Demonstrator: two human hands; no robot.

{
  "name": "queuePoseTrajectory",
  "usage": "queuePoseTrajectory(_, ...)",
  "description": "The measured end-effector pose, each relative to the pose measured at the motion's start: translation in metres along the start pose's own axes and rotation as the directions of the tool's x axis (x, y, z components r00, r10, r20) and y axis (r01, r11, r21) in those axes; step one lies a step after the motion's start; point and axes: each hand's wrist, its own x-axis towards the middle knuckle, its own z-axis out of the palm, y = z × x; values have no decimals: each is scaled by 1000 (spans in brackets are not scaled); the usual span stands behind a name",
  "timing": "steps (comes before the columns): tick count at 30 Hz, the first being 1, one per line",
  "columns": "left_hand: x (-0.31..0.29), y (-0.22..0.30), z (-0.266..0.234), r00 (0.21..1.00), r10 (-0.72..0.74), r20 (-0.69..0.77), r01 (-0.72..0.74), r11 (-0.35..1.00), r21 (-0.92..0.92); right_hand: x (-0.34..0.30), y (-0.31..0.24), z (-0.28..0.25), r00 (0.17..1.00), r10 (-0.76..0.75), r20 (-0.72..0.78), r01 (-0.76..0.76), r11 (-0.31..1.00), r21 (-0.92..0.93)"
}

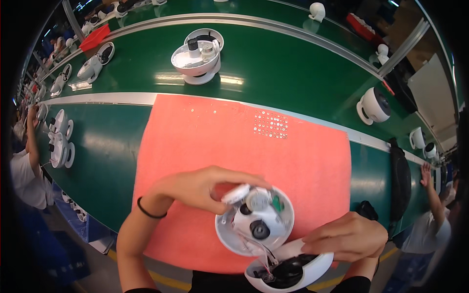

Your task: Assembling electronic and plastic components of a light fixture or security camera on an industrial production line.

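Holding white shell [312,273], wires [264,250] attached, pink mat [205,141]

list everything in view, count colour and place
worktops: at least two, green, near and far
mat: one, orange-pink, on near worktop
metal pieces: dozens, silvery, mat's far side
open housing: one, white, over the mat
open shell: one, white, black inside, near edge
open device: one, white, far centre
other devices: at least eight, white, left, right and far
trays: two, red, far left and right
bag-like item: one, black, right
co-workers: at least two, white tops, both edges
wristband: one, black, left wrist
left grip: one, bare, at open housing
right grip: one, bare, holding open shell
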Motion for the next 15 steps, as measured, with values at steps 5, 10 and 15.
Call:
queuePoseTrajectory(5,-1,10,1,988,-131,77,123,987,100,9,28,10,997,-16,-71,33,968,248)
queuePoseTrajectory(10,-78,-6,69,771,316,-553,138,765,630,20,34,16,990,139,23,-135,888,439)
queuePoseTrajectory(15,-100,-1,113,824,408,-394,63,625,778,33,36,21,994,104,30,-102,810,578)
